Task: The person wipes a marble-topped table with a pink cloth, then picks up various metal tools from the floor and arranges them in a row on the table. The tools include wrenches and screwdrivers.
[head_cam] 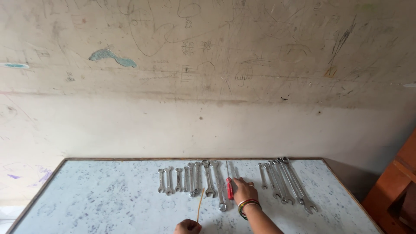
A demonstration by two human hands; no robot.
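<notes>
Scribbled Wall Behind a Marbled Table

Behind the table (86, 195), a cream wall (208, 121), stained and dull. Above the table, pencil scrawls and doodles; up and to the left, a teal paint smear (112, 57). Along the table's edge, a thin brown wooden rim round a pale, grey-flecked top. Right of the table, part of an orange-brown wooden cabinet (396, 186). Soft, even daylight, without hard shadows.

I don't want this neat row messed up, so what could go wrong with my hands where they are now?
The right hand rests on the table beside the red-handled screwdriver, close to the row of wrenches; a sideways nudge could knock them askew. The thin stick in the left hand points toward the row and might push a wrench. The right group of wrenches lies bunched together, so one bump could shift several.
</notes>
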